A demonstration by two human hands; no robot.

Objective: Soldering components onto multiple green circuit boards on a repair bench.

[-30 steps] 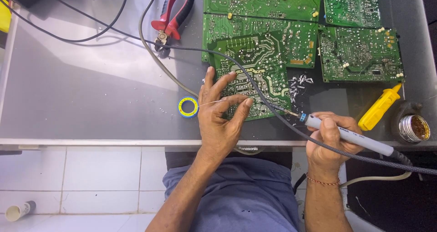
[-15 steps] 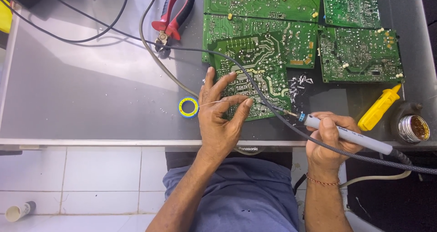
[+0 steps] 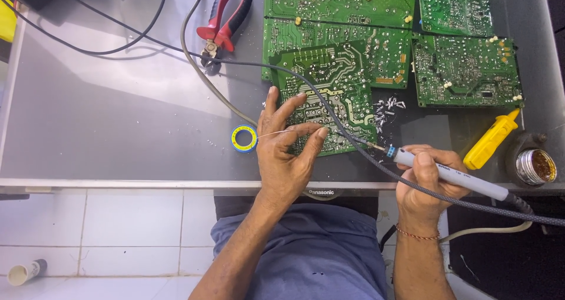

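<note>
Brass wool filling a round tip-cleaner pot [image 3: 535,166] at the bench [image 3: 118,123] edge; left hand [image 3: 285,150] spread on a green circuit board [image 3: 329,97], pinching solder wire [image 3: 276,133]; right hand [image 3: 426,179] gripping a soldering iron [image 3: 450,174] pen-style, tip at the board's near edge; bare bench leftward.

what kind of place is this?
Likely an electronics repair bench: green circuit boards spread on a grey table, a soldering iron in the right hand, solder wire at the left hand.
</note>
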